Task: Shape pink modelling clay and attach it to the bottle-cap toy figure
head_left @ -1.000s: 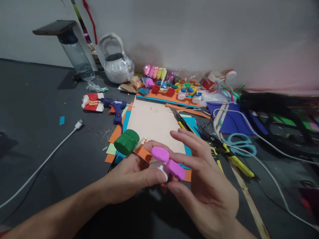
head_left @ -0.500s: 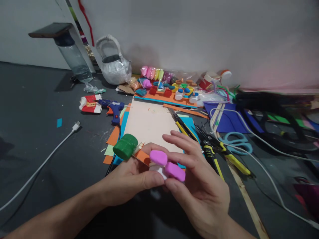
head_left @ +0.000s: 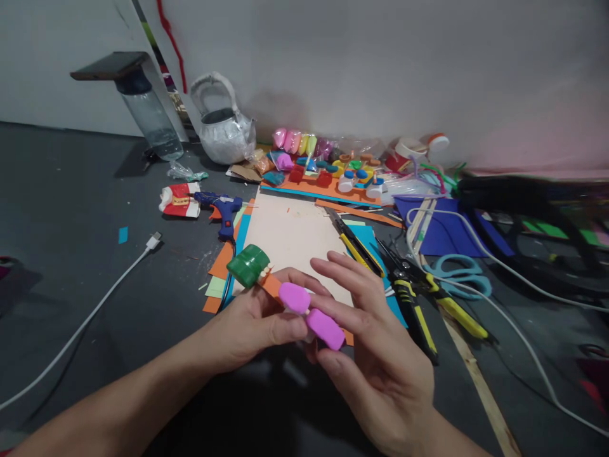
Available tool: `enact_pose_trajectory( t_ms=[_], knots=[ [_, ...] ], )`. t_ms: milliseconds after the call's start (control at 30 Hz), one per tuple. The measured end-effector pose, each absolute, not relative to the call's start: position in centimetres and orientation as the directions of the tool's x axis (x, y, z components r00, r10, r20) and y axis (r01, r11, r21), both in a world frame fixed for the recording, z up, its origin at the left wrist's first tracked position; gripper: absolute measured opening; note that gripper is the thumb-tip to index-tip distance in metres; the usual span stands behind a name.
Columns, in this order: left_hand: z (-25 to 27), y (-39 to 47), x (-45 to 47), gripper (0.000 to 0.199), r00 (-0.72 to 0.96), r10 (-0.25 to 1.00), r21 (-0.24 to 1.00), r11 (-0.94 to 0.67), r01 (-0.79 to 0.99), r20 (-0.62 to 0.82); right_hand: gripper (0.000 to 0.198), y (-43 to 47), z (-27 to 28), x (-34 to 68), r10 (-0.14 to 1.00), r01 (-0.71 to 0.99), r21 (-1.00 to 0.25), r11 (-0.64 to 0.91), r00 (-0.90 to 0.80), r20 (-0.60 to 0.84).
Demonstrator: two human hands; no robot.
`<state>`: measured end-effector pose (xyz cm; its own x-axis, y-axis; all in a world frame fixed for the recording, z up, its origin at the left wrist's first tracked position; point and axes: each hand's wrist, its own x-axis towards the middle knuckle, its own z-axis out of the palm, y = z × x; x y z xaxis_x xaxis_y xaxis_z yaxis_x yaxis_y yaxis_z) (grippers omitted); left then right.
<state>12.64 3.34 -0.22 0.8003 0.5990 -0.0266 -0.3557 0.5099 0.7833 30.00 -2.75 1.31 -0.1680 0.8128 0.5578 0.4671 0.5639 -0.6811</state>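
Observation:
My left hand [head_left: 259, 324] pinches a small handmade model between thumb and fingers. The model has a green clay wheel pair [head_left: 248, 266] at its far left end, an orange strip [head_left: 272, 287] along the middle, and two pink clay pieces [head_left: 325, 329] at the near end. Something white shows partly beneath the pink pieces, mostly hidden by my left thumb. My right hand [head_left: 375, 343] curls around the right pink piece, its thumb at the lower edge and index finger along the upper one; the other fingers are spread.
Beyond my hands lies a pale sheet [head_left: 290, 235] on coloured paper. A blue glue gun [head_left: 226, 212] rests left of it; a yellow cutter [head_left: 359, 247], pliers [head_left: 412, 311] and blue scissors [head_left: 459, 277] lie right. A kettle [head_left: 226, 136] and clay models [head_left: 333, 181] stand behind.
The model has turned slightly in my hands, so the pink pieces show flatter and the white part is more covered. The view has shifted a little, moving the table things rightward.

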Motion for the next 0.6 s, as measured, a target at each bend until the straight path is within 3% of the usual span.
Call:
enact_pose_trajectory(
  t_ms=[267,433,600],
  knots=[
    [0.2,3.5,12.3,0.039,0.789,0.608,0.828,0.487,-0.279,-0.092,0.037,-2.8,1.2,30.1,0.827,0.46,-0.703,0.543,-0.15,0.541],
    [1.2,3.9,11.8,0.038,0.693,0.719,0.939,0.273,-0.207,-0.057,0.028,-3.0,1.4,30.0,0.876,0.425,-0.781,0.458,-0.063,0.479],
    [1.4,4.0,11.5,0.041,0.682,0.731,0.97,0.149,-0.191,0.022,0.021,-2.9,1.9,30.1,0.901,0.396,-0.819,0.415,-0.055,0.43]
  ],
)
